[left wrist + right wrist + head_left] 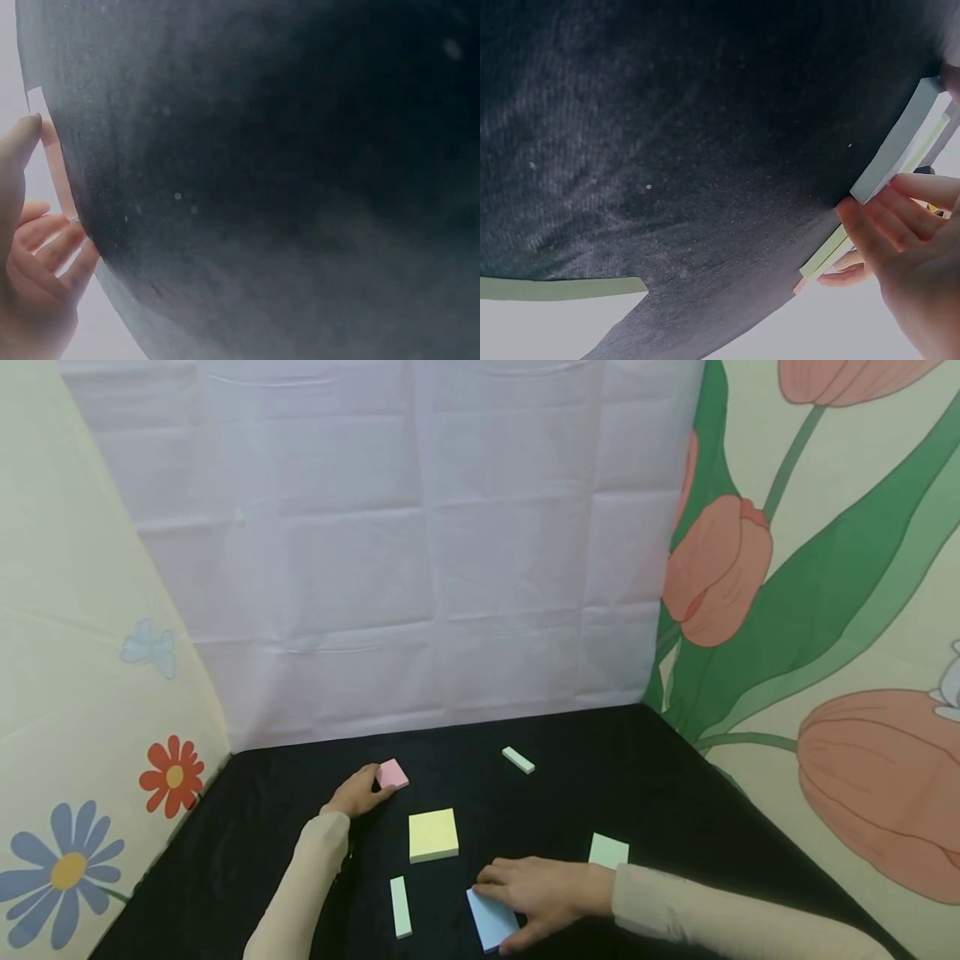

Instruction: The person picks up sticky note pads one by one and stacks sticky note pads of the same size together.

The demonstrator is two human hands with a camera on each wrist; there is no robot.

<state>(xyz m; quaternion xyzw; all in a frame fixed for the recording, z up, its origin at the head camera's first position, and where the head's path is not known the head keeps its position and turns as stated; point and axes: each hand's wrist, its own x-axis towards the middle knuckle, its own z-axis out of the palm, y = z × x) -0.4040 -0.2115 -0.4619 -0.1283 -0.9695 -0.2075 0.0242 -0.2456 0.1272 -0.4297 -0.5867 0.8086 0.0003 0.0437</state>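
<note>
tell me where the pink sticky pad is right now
In the head view the pink pad lies left of centre on the black cloth, at the left hand's fingertips, behind the yellow pad.

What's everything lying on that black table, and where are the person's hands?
Pink sticky pad: 1, pink, far left, at the left hand's fingertips.
Yellow sticky pad: 1, yellow, centre.
Blue sticky pad: 1, light blue, near edge, partly under the right hand.
Square green pad: 1, pale green, just beyond the right wrist.
Narrow green pads: 2, pale green, one far back, one near the left sleeve.
Table: 1, black cloth.
Backdrop: white sheet, flowered side panels.
Left hand: touches the pink pad.
Right hand: holds the blue pad.
</note>
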